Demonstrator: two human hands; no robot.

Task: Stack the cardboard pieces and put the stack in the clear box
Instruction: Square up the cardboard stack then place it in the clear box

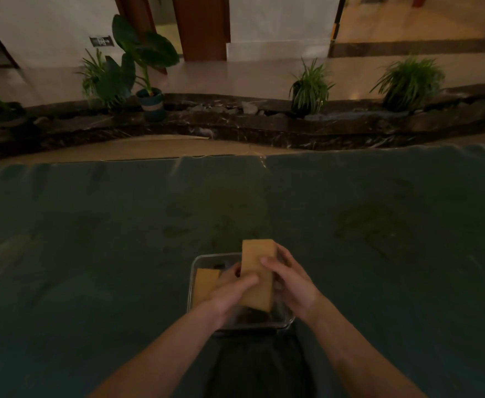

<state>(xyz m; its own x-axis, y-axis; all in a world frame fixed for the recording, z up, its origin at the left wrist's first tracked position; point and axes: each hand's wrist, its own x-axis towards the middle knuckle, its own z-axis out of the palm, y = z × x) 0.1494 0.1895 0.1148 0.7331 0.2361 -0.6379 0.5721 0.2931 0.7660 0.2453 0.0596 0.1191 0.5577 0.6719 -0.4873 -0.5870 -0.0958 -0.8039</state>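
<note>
Cardboard stack (257, 275) clamped in both grips, left (229, 294) and right (290, 285), above box (288, 321); lower level, beside piece (205, 284) left of grip.

Cardboard stack (257, 275) in my hands: matt tan paper board, dry-looking face, slightly fibrous at the edges. Second cardboard piece (205, 284) w/ same dull tan finish, lying inside the clear box (195, 261), which is see-through plastic w/ a thin glossy rim catching light. Cloth (92, 239) under it all is dark teal fabric, matt, a bit creased, blotchy in spots. Beyond it the ledge (235, 130) reads as polished dark marble w/ white veins, shiny. Floor (249, 79) is glossy tile, reflective. Door (201, 27) looks like brown wood, satin finish.
</note>
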